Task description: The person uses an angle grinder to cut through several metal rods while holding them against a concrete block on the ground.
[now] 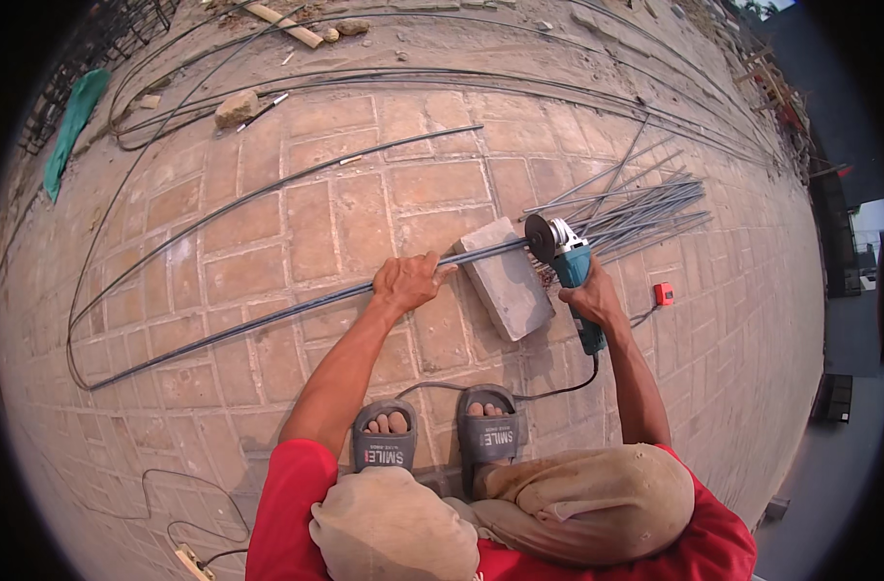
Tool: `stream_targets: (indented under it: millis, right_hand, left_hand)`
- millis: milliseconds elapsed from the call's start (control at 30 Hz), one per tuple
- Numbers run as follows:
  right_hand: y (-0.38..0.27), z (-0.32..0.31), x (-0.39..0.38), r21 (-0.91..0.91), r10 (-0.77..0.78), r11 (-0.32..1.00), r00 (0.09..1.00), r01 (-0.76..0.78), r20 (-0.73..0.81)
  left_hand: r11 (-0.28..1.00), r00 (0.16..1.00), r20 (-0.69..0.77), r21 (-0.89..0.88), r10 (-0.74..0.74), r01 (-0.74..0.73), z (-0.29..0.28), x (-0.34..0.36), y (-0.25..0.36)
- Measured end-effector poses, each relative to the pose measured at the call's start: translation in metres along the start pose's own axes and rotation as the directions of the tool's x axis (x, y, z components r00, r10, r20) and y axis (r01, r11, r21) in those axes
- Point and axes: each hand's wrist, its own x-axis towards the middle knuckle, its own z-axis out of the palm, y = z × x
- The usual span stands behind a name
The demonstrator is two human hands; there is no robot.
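Note:
My left hand (409, 284) is closed around a few long steel rods (297, 305), which run from the lower left across a grey concrete block (505, 281). Gripped in my right hand (594, 293) is a teal angle grinder (575, 266) with a dark cutting disc (539, 237). That disc stands upright beside the rods' right ends, just past the block; whether it touches them I cannot tell. Behind and to the right of the grinder lies a loose pile of cut rods (645, 208).
The grinder's black cord (558, 395) passes by my sandalled feet. A small red box (664, 293) sits on the brick paving at right. Long bent rods (413, 73) stretch across the far ground, near a stone (237, 108). Green cloth (74, 126) lies far left.

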Motion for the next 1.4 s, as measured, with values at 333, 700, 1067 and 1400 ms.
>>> stream_targets:
  millis: [333,700,1067,1400]
  right_hand:
    - [0.015,0.000,-0.014,0.248,0.069,0.966,0.998,-0.070,0.014]
    - [0.041,-0.027,-0.066,0.682,0.248,0.668,0.953,-0.299,0.175]
    - [0.069,0.000,-0.118,0.847,0.301,0.388,0.919,-0.363,0.256]
    - [0.048,0.020,-0.111,0.942,0.220,0.172,0.944,-0.287,0.247]
  left_hand:
    - [1.000,0.999,0.052,-0.002,0.004,-0.004,0.000,0.001,-0.002]
    - [0.998,0.993,0.118,0.057,0.016,-0.023,-0.007,0.005,0.007]
    - [0.982,0.998,0.020,0.177,0.065,-0.068,-0.007,-0.009,0.006]
    - [0.623,0.904,0.388,-0.756,0.180,0.201,0.009,-0.094,0.144]
